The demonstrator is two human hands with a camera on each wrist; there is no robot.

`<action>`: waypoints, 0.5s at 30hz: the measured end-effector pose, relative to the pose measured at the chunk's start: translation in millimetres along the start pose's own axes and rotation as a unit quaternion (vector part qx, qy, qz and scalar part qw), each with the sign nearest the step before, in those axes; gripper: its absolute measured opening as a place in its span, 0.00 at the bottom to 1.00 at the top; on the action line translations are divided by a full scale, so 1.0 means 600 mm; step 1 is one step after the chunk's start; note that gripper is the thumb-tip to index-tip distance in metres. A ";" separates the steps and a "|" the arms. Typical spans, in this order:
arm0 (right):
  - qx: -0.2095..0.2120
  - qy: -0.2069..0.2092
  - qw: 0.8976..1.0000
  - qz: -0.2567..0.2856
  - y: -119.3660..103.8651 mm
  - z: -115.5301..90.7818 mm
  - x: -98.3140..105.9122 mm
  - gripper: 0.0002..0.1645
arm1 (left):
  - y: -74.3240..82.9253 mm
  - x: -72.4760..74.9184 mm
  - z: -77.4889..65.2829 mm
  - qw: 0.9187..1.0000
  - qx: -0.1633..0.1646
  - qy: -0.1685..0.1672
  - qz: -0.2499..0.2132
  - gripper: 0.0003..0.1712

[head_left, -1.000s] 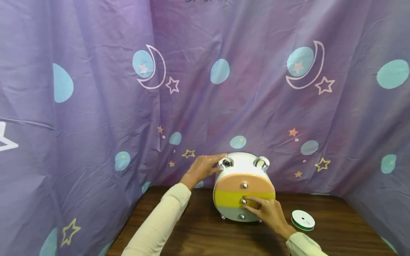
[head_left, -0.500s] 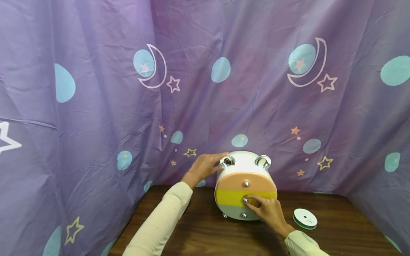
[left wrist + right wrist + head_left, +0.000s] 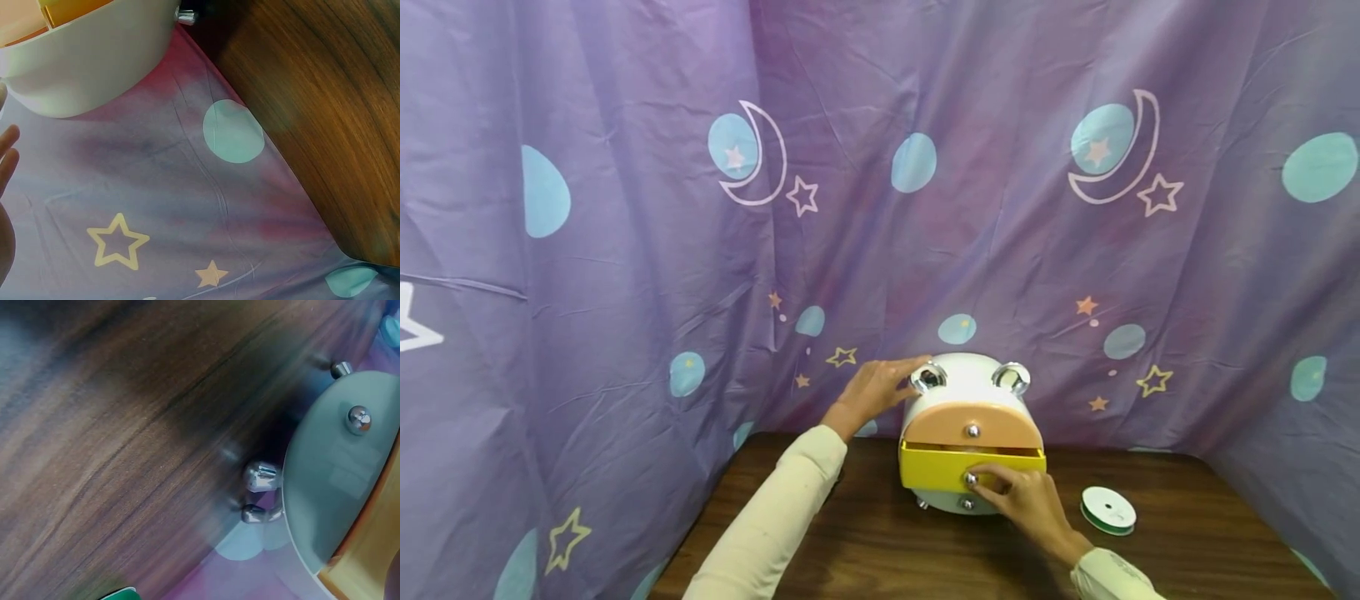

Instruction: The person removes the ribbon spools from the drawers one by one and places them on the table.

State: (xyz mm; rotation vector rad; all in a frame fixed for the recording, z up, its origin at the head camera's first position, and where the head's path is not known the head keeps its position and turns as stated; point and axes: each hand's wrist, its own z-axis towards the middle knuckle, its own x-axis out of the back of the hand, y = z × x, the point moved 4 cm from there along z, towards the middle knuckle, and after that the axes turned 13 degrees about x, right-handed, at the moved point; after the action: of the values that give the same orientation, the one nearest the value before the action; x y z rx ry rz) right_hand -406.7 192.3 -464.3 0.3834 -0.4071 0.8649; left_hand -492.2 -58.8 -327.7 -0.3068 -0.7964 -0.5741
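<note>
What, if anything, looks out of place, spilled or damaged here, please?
Nothing looks spilled or damaged. Only the yellow drawer stands out of line, jutting past the orange front above, with the right of the two hands pinching its knob, so it hardly seems odd.

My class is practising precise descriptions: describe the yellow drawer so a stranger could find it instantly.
On the dark brown wooden table stands a rounded glossy white cabinet. Across its front, the bright yellow drawer lies between the orange top drawer and the grey-green bottom drawer. It alone stands partly open, the right hand pinching its round silver knob.
</note>
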 end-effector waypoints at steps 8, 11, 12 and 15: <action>0.005 0.001 1.000 0.001 -0.018 -0.007 0.017 0.24 | 0.002 0.000 -0.002 1.000 -0.007 0.006 -0.005 0.38; 0.004 0.005 1.000 0.008 -0.027 -0.010 0.024 0.24 | 0.002 0.001 -0.002 1.000 -0.006 0.007 -0.006 0.38; 0.003 0.006 1.000 0.010 -0.030 -0.011 0.027 0.24 | 0.002 0.001 -0.003 1.000 -0.005 0.007 -0.007 0.38; 0.001 0.009 1.000 0.019 -0.038 -0.014 0.033 0.25 | 0.004 0.002 -0.002 1.000 -0.006 0.007 -0.006 0.38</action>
State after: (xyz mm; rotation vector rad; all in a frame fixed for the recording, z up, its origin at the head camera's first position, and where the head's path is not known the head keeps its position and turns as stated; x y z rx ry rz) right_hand -375.4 195.6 -465.3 0.3704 -0.3984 0.9043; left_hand -489.5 -57.9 -328.0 -0.3091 -0.7827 -0.5908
